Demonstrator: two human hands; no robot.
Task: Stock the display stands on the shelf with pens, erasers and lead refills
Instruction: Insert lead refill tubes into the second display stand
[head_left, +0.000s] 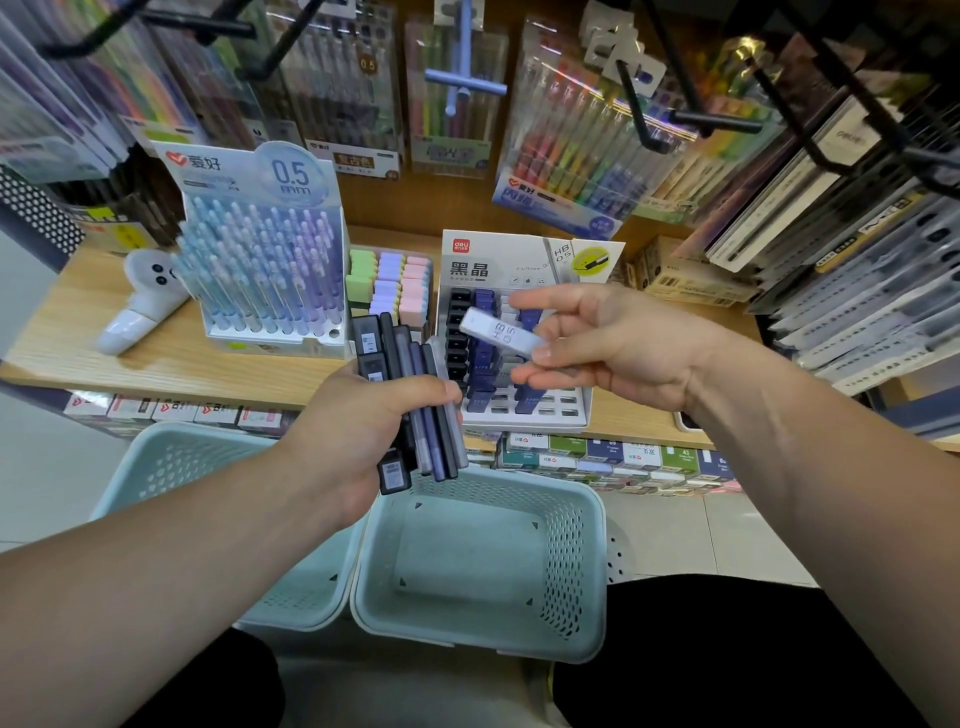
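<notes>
- One lead refill case (501, 332), pale grey with "HB 0.5" printed on it, sits in the right hand (613, 348). The thumb and fingertips pinch it by its near end, and the forefinger reaches out straight above it.
- That case hangs in the air right over the refill stand (488, 267), above its middle rows. Its long axis runs slantwise from upper left to lower right, lying roughly flat across the stand.
- The cases already in the stand sit end-down in columns of black, dark blue and grey. The held case probably has to be tipped up onto its end before it can drop in.
- Several open slots (561, 405) show at the front right corner of the stand, just below and toward the person from the right fingers. The right hand is much the nearer of the two, so a short pull back and down looks enough.
- The left hand (363, 431) has its fingers curled tight round a fanned bundle of refill cases (415, 395), black, blue and grey. Their long axes point up toward the shelf (156, 353), and the bundle hovers at the stand's front left corner.
- On the shelf left of the refill stand lie the stacked erasers (389, 280), and beyond them a pen stand (270, 340) that looks full.
- Below the hands stand two pale green baskets (483, 571); the nearer one shows a bare floor.
</notes>
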